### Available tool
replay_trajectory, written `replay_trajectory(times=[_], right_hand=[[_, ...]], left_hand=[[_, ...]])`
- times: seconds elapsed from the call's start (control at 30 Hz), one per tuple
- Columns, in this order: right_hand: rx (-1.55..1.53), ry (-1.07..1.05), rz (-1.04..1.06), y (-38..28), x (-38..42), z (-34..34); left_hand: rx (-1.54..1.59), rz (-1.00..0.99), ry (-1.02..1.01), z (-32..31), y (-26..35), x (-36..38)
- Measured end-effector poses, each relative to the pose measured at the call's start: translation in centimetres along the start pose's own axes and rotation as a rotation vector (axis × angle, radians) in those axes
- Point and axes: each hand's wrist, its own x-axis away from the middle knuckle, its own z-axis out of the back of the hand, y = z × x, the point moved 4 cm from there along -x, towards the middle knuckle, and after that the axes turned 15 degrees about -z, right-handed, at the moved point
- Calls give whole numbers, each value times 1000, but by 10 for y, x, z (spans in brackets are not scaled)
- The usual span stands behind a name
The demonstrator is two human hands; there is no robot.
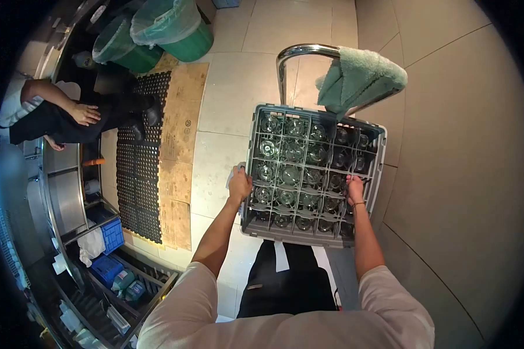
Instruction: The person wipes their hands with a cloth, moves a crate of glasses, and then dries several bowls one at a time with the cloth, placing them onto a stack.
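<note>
A grey plastic glass rack (256, 122) with a grid of compartments is held in front of me, full of several clear glasses (291, 174) standing upside down. My left hand (239, 185) grips the rack's left wall and also clutches a small white cloth. My right hand (354, 189) is closed on a divider near the rack's right side. The rack hangs above my dark apron and the tiled floor.
Beyond the rack stands a chrome trolley handle (297, 52) with a green towel (361, 78) draped over it. A black rubber mat (138, 174) and cardboard sheets lie on the floor to the left. Two green-lined bins (174, 26) stand further back. Another person (58, 113) works at the steel counter on the left.
</note>
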Motion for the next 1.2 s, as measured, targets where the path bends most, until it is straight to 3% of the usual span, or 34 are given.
replay_trajectory(times=[0.13,0.33,0.47,0.5,0.53,0.6,0.67,0.73,0.8,0.87,0.93,0.97,1.03,1.07,1.13,1.2], right_hand=[[7,-38,-39,-8,14,-3],[-12,72,-136,-1,-3,3],[-99,-49,-163,-10,11,5],[-251,-81,-213,-6,11,7],[-401,-120,-255,-4,5,9],[-591,-128,-273,7,-3,18],[-468,-261,-121,-3,9,14],[-452,35,-69,-5,24,21],[-395,56,-63,-20,54,16],[-250,-98,-57,-31,87,-1],[-14,-237,-51,-46,135,-37],[32,-357,-23,-45,156,-57],[159,-586,38,-57,202,-112],[248,-687,51,-60,238,-138],[282,-988,175,-74,335,-193],[435,-1141,245,-59,397,-247]], left_hand=[[0,-23,-18,1,3,1],[43,58,-98,-15,1,3],[118,-46,-12,-9,-13,6],[168,-82,-12,-6,-15,1],[167,-95,15,-13,-21,-3],[586,30,231,-29,-43,2],[543,253,193,-9,-40,13],[495,294,333,13,-38,21],[789,267,619,40,-35,33],[888,270,680,79,-23,53],[1297,134,687,124,-7,75],[1294,156,719,148,1,101],[1555,29,613,201,21,138],[1552,37,650,222,23,166],[1641,-25,541,250,29,221],[1600,-50,595,289,28,283]])
